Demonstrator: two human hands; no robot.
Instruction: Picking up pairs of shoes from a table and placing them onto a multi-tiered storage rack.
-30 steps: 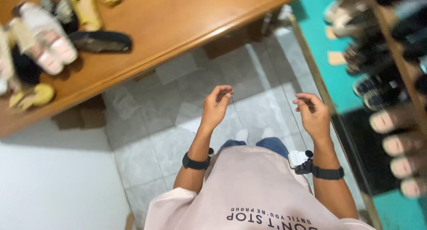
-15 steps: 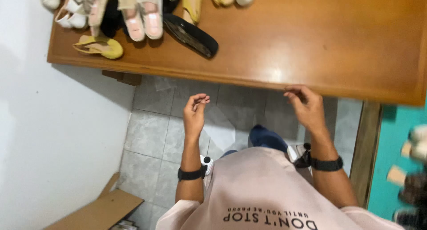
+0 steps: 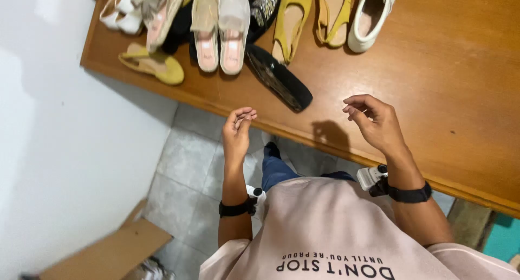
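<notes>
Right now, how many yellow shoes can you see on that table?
3. One yellow slingback lies near the table's left edge; two more stand at the back, a yellow flat and a strappy one. Others may be hidden in the pile or beyond the picture's top edge.

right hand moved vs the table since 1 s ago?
Yes. The right hand was over the floor tiles, clear of the wooden table; it now hovers over the tabletop past its near edge, empty, close to the black flat shoe.

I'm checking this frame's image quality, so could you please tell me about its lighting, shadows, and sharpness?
Head view: even, soft indoor light; the right hand casts a dim shadow on the wooden table, which shows a mild sheen but no harsh glare; the left hand and black flat shoe are sharp; the shoes at the top edge are cropped.
</notes>
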